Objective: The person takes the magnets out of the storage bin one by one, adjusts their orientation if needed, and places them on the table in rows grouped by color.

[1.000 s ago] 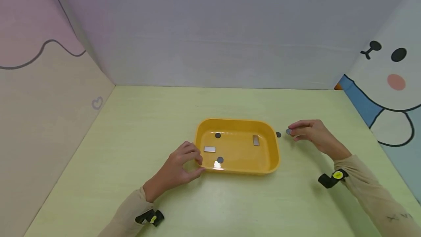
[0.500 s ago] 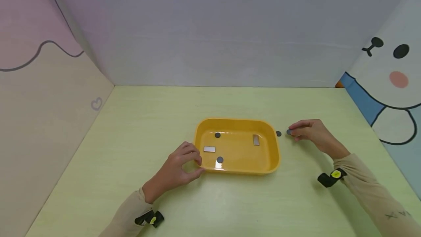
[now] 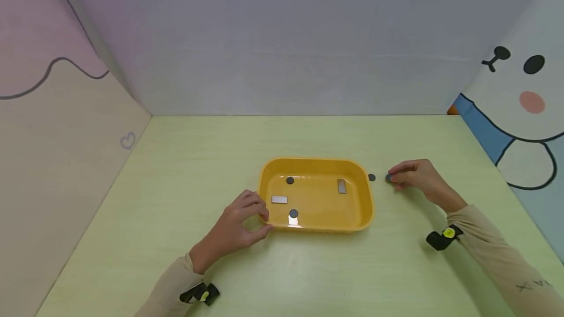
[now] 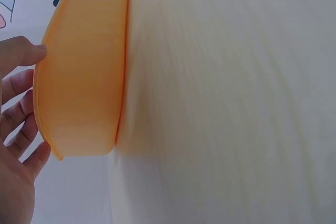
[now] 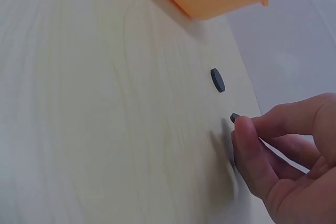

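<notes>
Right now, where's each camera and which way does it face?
Head-worn: forward, down at the glossy yellow rectangular tray; left hand, right hand, beige sleeves show.
On left wrist: toward the tray's outer wall; left hand shows.
On right wrist: toward the loose dark round disc; right hand shows.
Head and right wrist share that disc and hand.

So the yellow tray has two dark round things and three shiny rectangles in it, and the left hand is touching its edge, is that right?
Almost! Only the number of rectangles is wrong: the head view shows two, one shiny rectangle near the left hand and another rectangle toward the far end of the yellow tray.
</notes>
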`<state>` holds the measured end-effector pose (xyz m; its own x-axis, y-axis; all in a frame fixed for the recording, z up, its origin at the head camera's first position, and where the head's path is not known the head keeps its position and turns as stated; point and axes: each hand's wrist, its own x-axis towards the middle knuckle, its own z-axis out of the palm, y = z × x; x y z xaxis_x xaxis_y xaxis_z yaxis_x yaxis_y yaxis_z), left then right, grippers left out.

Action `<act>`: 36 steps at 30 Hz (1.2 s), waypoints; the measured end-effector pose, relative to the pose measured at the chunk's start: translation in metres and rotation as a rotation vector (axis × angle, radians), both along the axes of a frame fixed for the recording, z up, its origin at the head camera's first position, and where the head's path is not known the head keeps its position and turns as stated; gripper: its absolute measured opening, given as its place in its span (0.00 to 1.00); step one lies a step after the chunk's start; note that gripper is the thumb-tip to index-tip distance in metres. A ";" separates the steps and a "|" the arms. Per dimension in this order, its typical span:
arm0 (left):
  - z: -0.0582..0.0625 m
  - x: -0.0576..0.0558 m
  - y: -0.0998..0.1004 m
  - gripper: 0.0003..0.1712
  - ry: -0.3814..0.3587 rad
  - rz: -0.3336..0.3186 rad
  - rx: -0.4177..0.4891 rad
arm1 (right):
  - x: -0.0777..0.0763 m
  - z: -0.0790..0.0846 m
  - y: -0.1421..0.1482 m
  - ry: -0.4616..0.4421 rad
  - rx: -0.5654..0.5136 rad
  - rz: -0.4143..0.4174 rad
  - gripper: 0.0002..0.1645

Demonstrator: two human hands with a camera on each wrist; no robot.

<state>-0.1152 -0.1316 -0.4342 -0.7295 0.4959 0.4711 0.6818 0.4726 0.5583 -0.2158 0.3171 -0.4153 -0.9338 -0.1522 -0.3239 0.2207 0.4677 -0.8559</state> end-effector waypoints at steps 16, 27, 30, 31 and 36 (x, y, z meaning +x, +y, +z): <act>-0.001 0.000 0.000 0.11 -0.008 0.004 0.012 | 0.000 -0.002 -0.001 0.059 0.118 0.000 0.19; -0.001 -0.001 0.001 0.10 -0.023 0.011 0.002 | -0.001 -0.002 -0.003 0.083 0.162 0.004 0.18; 0.000 0.000 0.001 0.10 -0.025 0.012 0.003 | 0.000 -0.003 -0.002 0.100 0.173 0.007 0.17; 0.000 0.000 0.002 0.11 -0.027 0.013 0.002 | 0.000 -0.004 -0.002 0.105 0.175 0.010 0.17; -0.001 0.002 0.002 0.10 -0.036 0.013 -0.006 | 0.002 -0.004 -0.002 0.118 0.194 0.020 0.16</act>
<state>-0.1135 -0.1300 -0.4348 -0.7524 0.4888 0.4416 0.6551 0.4848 0.5795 -0.2139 0.3155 -0.4192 -0.9644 -0.1163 -0.2376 0.1134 0.6297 -0.7685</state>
